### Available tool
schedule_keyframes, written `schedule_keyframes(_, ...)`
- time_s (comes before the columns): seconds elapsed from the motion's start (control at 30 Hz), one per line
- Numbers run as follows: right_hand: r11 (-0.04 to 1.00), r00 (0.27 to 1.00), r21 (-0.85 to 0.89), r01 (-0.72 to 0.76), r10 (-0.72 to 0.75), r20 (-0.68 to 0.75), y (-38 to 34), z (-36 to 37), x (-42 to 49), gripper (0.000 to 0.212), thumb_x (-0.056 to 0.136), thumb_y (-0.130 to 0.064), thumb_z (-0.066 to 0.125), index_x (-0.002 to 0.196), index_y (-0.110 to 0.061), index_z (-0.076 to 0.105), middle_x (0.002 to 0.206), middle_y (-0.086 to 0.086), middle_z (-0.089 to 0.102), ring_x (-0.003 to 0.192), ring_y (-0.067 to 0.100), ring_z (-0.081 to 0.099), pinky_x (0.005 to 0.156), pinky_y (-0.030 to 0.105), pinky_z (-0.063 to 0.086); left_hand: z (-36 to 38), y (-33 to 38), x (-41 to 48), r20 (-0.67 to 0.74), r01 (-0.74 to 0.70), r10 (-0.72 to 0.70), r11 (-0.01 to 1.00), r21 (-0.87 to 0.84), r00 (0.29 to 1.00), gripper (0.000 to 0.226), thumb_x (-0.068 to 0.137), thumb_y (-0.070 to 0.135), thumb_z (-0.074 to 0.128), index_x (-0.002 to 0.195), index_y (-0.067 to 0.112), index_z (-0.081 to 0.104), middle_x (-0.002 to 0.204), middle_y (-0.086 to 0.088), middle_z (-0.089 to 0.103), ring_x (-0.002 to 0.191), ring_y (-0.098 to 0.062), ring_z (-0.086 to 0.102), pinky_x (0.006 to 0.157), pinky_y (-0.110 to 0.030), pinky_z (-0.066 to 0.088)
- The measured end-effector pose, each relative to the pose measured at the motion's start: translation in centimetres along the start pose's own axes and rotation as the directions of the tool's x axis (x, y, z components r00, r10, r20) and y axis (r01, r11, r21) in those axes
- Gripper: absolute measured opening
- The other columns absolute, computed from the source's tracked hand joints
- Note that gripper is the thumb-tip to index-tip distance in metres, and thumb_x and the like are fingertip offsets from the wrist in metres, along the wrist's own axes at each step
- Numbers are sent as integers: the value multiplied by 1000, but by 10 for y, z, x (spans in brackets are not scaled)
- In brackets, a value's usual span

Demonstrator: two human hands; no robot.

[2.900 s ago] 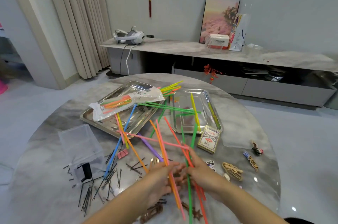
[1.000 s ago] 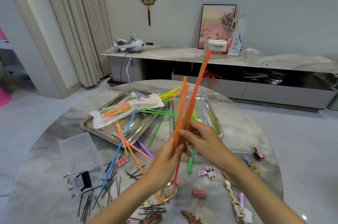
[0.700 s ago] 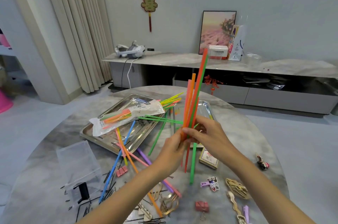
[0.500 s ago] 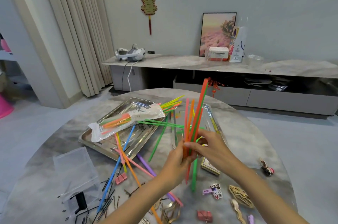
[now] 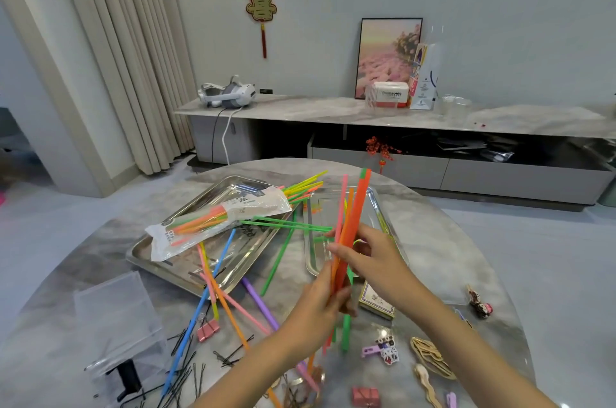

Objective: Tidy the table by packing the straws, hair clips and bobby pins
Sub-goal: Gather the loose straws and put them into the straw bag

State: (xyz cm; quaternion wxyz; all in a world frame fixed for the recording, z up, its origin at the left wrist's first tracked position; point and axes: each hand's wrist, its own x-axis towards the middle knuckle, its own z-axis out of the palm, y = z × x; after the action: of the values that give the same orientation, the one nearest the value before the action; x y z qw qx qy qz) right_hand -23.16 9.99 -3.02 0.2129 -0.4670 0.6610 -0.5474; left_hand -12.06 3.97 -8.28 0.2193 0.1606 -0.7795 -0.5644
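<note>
Trays: two steel ones; the large tray (image 5: 180,269) sits left of centre on the round marble table (image 5: 83,247), and the small tray (image 5: 328,207) lies just to its right.
Held straws: one upright bundle (image 5: 353,227) of about five (pink, orange, red-orange, green), raised in the air to the right of the large tray, over the small one.
Left hand: the left hand (image 5: 316,307) has its fingers curled round the low part of the bundle.
Right hand: the right hand (image 5: 373,257) pinches the bundle higher up with thumb and fingers.
Straw bag: one (image 5: 220,219), part filled, lying across the large tray.
Loose straws: at least six (image 5: 200,314), fanned off the large tray's near rim.
Bobby pins: a scatter too many to count (image 5: 186,364), nearer than the large tray.
Hair clips: about five (image 5: 430,357), well right of the large tray.
Pink binder clips: two (image 5: 207,330).
Clear box: one (image 5: 113,314), near and left of the large tray.
Card box: one (image 5: 376,304), under the right wrist.
Open room: bare marble left of the large tray out to the table's rim.
</note>
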Motion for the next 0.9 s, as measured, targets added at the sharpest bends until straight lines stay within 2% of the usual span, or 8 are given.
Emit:
schedule_keyframes(0.13,945,990,300,-132,141,-8,-9,-4,1,20,89,-11,62,108,-6,64,76,6,70,52,2,53,46,10,36,-7,29,-11,97,209,-193,955,-211,976,9,101,14,35,103,10,44,58,3,43,38,-2,35,42,-15,31)
schedule_keyframes(0.3,833,957,471,-290,254,141,-13,4,-2,25,89,-13,61,114,-10,58,89,10,74,48,5,48,45,14,35,-31,55,-29,266,442,-366,829,-342,892,18,101,27,34,97,14,46,52,7,39,37,-2,23,36,-12,21)
schedule_keyframes(0.4,783,936,514,-351,268,230,-12,13,-1,27,84,-17,64,103,1,57,86,11,74,43,3,41,41,11,34,-44,59,-40,241,479,-418,817,-321,876,25,100,35,35,105,14,48,55,5,36,39,-3,20,36,-12,17)
schedule_keyframes(0.53,773,902,472,-424,312,299,-7,32,-1,19,82,-17,67,91,-5,56,99,21,72,43,2,42,40,10,34,-48,51,-52,171,509,-480,795,-331,860,23,98,35,38,100,14,48,55,4,37,36,-4,20,35,-12,17)
schedule_keyframes(0.67,756,895,480,-445,385,224,-2,57,-5,44,88,-22,61,114,14,56,81,13,68,44,3,39,40,12,32,-52,34,-54,101,551,-557,748,-371,824,29,98,37,38,82,14,44,47,7,29,32,-4,20,35,-10,17)
schedule_keyframes(0.73,790,872,374,-485,467,145,-1,59,-4,55,96,-41,44,117,7,59,76,5,58,51,10,44,45,18,37,-57,35,-53,89,548,-572,713,-438,816,32,98,36,37,76,14,40,46,7,26,31,-3,19,33,-9,16)
schedule_keyframes(0.8,870,871,-51,-491,490,-37,5,52,-3,56,99,-51,30,111,-10,66,95,8,62,77,23,58,69,31,50,-65,37,-51,57,501,-571,663,-555,819,32,99,34,37,74,13,39,47,6,27,31,-3,21,31,-10,17)
schedule_keyframes(0.9,621,902,-659,-423,355,-245,25,37,-14,39,97,-45,37,108,-16,61,117,11,60,106,31,58,87,36,47,-78,34,-48,-23,421,-598,591,-688,801,30,100,30,37,78,10,42,46,5,32,30,-3,24,29,-11,20)
